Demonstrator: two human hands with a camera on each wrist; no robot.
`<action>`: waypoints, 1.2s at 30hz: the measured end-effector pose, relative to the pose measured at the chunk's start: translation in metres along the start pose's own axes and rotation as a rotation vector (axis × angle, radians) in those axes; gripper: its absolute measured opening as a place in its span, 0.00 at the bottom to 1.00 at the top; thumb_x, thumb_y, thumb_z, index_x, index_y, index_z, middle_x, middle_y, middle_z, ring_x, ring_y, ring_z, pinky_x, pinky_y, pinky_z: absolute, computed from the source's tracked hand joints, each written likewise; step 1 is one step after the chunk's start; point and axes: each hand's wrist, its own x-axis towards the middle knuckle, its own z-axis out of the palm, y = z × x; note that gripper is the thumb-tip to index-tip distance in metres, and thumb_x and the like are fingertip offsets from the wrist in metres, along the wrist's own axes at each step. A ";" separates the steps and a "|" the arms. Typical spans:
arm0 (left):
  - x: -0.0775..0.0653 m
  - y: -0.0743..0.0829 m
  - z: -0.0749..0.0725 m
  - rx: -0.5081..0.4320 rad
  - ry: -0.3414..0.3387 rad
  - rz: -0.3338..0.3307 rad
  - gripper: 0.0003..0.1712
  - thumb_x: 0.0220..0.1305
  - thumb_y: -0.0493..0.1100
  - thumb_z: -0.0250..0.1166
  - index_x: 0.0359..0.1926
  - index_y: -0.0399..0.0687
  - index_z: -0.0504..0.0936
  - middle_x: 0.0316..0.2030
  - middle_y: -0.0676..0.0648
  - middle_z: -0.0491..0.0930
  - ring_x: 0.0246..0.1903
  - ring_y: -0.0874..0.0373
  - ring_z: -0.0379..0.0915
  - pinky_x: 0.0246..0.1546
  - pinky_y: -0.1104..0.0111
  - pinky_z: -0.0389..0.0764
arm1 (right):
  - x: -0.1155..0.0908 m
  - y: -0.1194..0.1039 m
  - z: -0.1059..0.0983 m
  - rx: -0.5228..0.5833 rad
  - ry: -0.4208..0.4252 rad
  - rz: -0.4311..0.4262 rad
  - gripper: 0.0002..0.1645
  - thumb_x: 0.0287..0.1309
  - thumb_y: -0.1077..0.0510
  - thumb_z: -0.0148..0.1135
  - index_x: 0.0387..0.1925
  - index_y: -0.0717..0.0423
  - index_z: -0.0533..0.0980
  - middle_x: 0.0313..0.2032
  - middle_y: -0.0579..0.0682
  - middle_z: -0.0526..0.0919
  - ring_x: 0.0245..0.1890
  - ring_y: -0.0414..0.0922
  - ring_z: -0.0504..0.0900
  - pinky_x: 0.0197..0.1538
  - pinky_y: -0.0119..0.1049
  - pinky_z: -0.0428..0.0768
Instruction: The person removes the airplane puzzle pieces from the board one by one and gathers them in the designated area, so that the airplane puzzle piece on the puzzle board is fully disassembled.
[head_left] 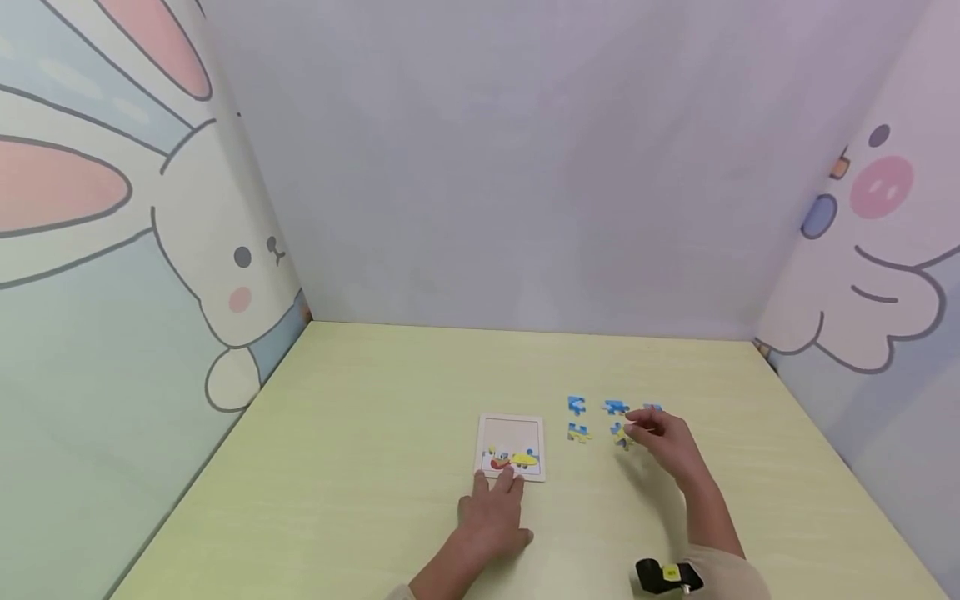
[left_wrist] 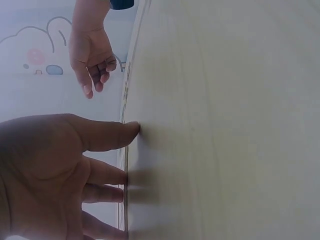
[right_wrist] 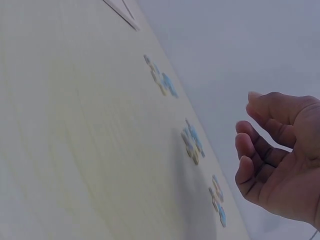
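Observation:
A white-framed puzzle board (head_left: 510, 417) lies on the table, with a strip of pieces fitted along its bottom showing a red and a yellow shape. My left hand (head_left: 492, 518) rests at the board's near edge, fingers spread and fingertips on the border. To the right of the board, my right hand (head_left: 666, 446) hovers over loose jigsaw pieces, its fingers loosely bent with nothing between them, as the right wrist view of this hand (right_wrist: 280, 155) confirms. Below its fingertips is a blue-and-yellow piece (head_left: 619, 433). Another blue piece (head_left: 652, 407) is partly hidden behind the hand.
More loose pieces lie right of the board: a blue one (head_left: 576, 405), a blue one beside it (head_left: 617, 407) and a yellow-and-blue one (head_left: 578, 432). The pale wooden table (head_left: 360, 400) meets a plain back wall (head_left: 510, 167) and side walls with cartoon animals.

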 end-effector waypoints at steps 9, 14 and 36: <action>0.001 0.001 -0.003 0.005 0.005 0.007 0.39 0.50 0.60 0.68 0.61 0.50 0.72 0.63 0.51 0.65 0.58 0.36 0.59 0.38 0.48 0.74 | 0.006 -0.021 0.022 0.010 -0.073 -0.090 0.19 0.59 0.58 0.62 0.47 0.68 0.76 0.36 0.53 0.80 0.33 0.44 0.76 0.34 0.36 0.76; 0.001 0.000 -0.004 0.009 0.017 0.021 0.40 0.49 0.60 0.68 0.61 0.48 0.72 0.62 0.50 0.65 0.58 0.36 0.60 0.35 0.50 0.76 | 0.012 -0.030 0.035 0.031 -0.109 -0.088 0.18 0.58 0.59 0.63 0.45 0.68 0.76 0.34 0.53 0.80 0.32 0.46 0.75 0.34 0.37 0.76; -0.001 0.000 -0.003 0.009 0.003 0.019 0.40 0.49 0.61 0.68 0.60 0.48 0.72 0.62 0.51 0.65 0.57 0.36 0.60 0.34 0.49 0.76 | 0.028 -0.059 0.095 0.022 -0.253 -0.149 0.12 0.55 0.63 0.64 0.41 0.66 0.78 0.29 0.48 0.77 0.29 0.45 0.72 0.31 0.35 0.72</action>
